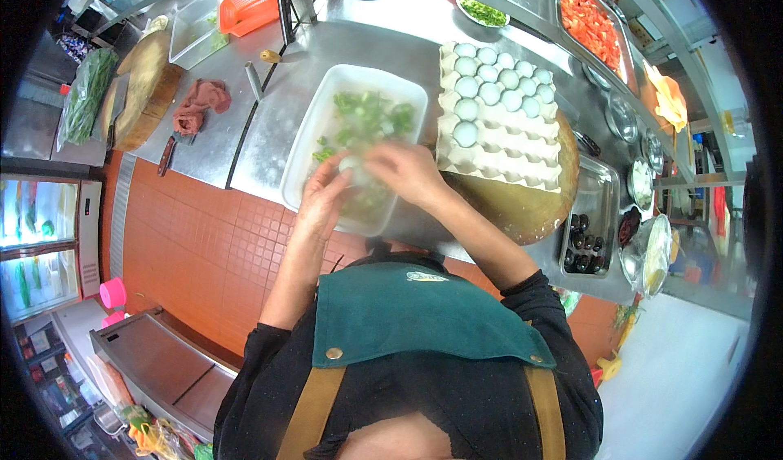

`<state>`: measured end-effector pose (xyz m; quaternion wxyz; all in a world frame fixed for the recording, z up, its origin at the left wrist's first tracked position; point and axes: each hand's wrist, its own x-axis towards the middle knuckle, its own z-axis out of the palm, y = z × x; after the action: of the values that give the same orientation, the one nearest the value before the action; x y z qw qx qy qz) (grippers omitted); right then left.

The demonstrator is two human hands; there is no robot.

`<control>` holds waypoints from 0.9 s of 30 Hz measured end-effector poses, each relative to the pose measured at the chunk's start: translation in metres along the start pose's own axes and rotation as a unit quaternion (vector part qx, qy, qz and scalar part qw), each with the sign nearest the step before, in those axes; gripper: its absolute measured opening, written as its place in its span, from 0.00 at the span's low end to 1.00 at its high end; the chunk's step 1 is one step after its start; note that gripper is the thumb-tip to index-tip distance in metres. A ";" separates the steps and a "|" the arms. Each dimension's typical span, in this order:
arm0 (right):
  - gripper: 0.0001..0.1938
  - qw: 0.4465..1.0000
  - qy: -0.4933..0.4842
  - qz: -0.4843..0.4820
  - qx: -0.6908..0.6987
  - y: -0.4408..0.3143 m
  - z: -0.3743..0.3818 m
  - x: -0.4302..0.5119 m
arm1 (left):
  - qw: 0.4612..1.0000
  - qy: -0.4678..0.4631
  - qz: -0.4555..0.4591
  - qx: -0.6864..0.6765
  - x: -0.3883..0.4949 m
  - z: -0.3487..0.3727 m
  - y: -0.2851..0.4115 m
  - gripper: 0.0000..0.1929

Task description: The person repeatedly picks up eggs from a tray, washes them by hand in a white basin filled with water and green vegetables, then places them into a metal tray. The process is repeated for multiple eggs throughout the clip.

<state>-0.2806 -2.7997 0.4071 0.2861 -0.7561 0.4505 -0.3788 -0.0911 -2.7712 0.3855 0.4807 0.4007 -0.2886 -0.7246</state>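
Note:
My left hand holds a pale egg between thumb and fingers over a white plastic tub. Close beside the egg is my right hand, its fingers blurred; whether they touch the shell is unclear. Inside the tub are green leafy pieces, hazy as if in cloudy liquid. To the right, a cardboard egg tray carries several pale blue-green eggs in its far and left cups. The tray rests on a round wooden chopping board.
A metal pan on the right contains dark glossy egg-like pieces. Leftward lie a cleaver, a reddish cloth and another round board. An orange basket and clear bin stand at the back.

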 end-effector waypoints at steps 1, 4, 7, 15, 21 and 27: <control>0.09 1.000 0.000 -0.006 -0.019 0.002 0.001 -0.001 | 1.000 0.001 0.000 0.005 0.000 0.000 0.000 0.21; 0.07 0.996 0.002 -0.036 -0.085 0.005 0.004 -0.002 | 1.000 0.008 -0.012 0.014 0.000 -0.001 0.000 0.21; 0.06 0.987 0.002 -0.072 -0.140 0.003 0.005 0.000 | 0.999 0.014 -0.026 0.022 0.002 -0.005 -0.004 0.20; 0.07 0.997 -0.022 0.041 -0.061 0.004 0.009 0.001 | 0.999 0.010 -0.034 0.014 0.000 -0.007 -0.005 0.19; 0.08 0.996 0.013 0.083 0.008 0.016 0.006 0.000 | 0.997 -0.020 -0.056 -0.040 -0.001 -0.007 -0.001 0.22; 0.08 0.999 -0.008 0.018 -0.048 0.039 0.006 -0.006 | 0.991 -0.037 -0.067 -0.111 -0.001 -0.002 0.000 0.23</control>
<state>-0.2954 -2.8112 0.3714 0.2598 -0.7639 0.4792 -0.3455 -0.0889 -2.7704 0.3842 0.4616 0.3363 -0.1958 -0.7972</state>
